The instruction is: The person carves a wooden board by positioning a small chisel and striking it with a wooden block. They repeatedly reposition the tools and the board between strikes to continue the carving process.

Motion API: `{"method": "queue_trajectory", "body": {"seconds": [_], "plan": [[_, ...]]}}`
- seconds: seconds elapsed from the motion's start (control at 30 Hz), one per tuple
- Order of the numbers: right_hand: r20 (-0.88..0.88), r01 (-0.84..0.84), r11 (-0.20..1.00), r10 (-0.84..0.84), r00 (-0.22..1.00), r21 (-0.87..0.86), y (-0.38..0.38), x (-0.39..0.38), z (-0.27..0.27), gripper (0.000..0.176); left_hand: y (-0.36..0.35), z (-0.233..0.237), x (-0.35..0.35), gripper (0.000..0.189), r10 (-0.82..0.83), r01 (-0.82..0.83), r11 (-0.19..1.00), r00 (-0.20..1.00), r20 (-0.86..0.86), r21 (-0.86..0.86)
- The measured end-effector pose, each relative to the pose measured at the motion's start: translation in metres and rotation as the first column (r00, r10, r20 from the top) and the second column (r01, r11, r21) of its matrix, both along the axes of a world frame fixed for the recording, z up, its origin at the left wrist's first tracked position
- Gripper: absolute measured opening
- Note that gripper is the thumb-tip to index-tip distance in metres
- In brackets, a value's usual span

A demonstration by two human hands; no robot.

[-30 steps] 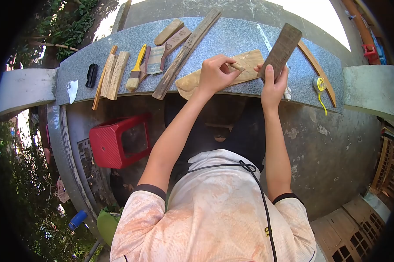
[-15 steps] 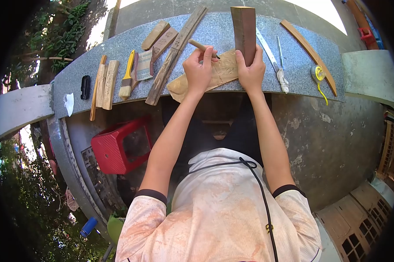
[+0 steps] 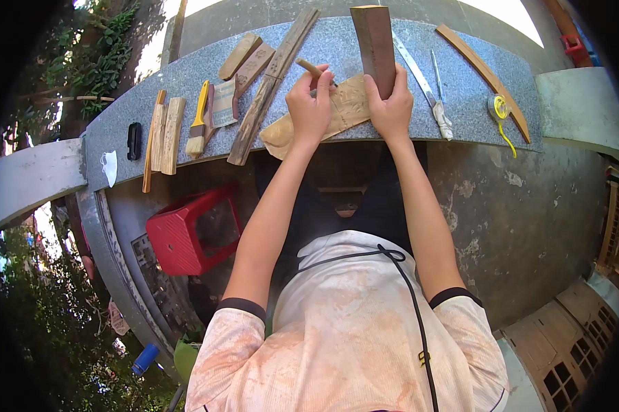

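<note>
My left hand (image 3: 311, 103) is closed around a short, round tan stick like a tool handle (image 3: 309, 66), its upper end poking out past the fingers. In my right hand (image 3: 390, 110) a reddish-brown wooden block (image 3: 376, 48) stands on end, gripped near its lower end with the thumb across its face. Beneath both hands lies a wrinkled tan sheet like brown paper (image 3: 347, 106), along the near edge of the speckled stone table (image 3: 289, 34). A long weathered wood strip (image 3: 272, 89) lies to the left of my left hand.
Further left are a paintbrush (image 3: 200, 123), wood pieces (image 3: 174, 130), a black case (image 3: 134, 141) and a white mask (image 3: 110, 167). On the right are a metal ruler (image 3: 414, 67), a yellow tape measure (image 3: 498, 108) and a wooden strip (image 3: 484, 75). A red stool (image 3: 176, 240) stands below.
The wooden block in my right hand has shifted slightly left. My left hand keeps its grip on the stick, and the view has moved a little.
</note>
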State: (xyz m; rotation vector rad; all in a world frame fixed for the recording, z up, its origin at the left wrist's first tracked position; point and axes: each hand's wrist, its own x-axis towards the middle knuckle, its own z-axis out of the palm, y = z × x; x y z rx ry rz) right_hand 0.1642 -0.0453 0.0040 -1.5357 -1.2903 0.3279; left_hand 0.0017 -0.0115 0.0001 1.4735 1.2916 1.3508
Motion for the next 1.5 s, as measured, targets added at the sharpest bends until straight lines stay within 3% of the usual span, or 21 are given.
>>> {"method": "queue_trajectory", "body": {"seconds": [0.07,0.17,0.37,0.47,0.77,0.87,0.97,1.27,1.47,1.5], "plan": [[-0.002,0.0,1.0,0.0,1.0,0.011,0.0,-0.001,0.002,0.052,0.004,-0.009,-0.001,0.026,0.048,-0.049,0.995,0.999,0.023,0.081],[-0.005,-0.006,1.0,0.006,1.0,0.004,0.0,-0.001,0.0,0.053,0.002,-0.004,-0.001,0.024,0.034,-0.034,0.999,0.989,0.145,0.002],[0.004,0.011,0.999,-0.011,1.0,0.046,0.001,-0.001,-0.001,0.049,-0.002,0.003,-0.002,0.024,0.005,0.001,0.998,0.995,0.098,-0.06],[0.009,0.012,0.999,-0.013,1.0,0.047,0.001,-0.001,-0.002,0.049,-0.001,-0.001,-0.003,0.023,-0.008,0.008,1.0,1.0,-0.015,-0.01],[0.029,0.009,0.998,-0.011,1.0,0.063,0.002,0.0,-0.005,0.049,-0.001,-0.002,-0.003,0.022,0.046,-0.046,0.999,0.995,-0.083,0.008],[0.028,-0.017,1.0,0.017,0.999,0.026,0.001,0.0,-0.002,0.054,-0.005,0.013,-0.001,0.023,0.029,-0.034,0.998,0.996,-0.084,-0.059],[0.05,-0.009,1.0,0.008,0.999,0.025,0.002,0.0,-0.004,0.055,0.003,0.011,0.004,0.025,0.017,-0.014,0.997,0.999,0.033,-0.075],[0.1,0.003,0.998,-0.008,0.995,0.057,0.003,0.0,-0.005,0.054,0.008,0.009,0.005,0.03,-0.092,0.091,0.99,0.996,-0.007,-0.105],[0.13,0.008,0.998,-0.017,0.991,0.066,0.002,-0.002,-0.001,0.052,0.009,-0.002,0.001,0.029,-0.121,0.132,0.99,0.976,0.182,-0.051],[0.134,0.007,0.997,-0.018,0.991,0.078,0.003,-0.001,-0.002,0.051,0.008,0.003,0.001,0.028,-0.116,0.127,0.989,0.983,0.139,-0.07]]}}
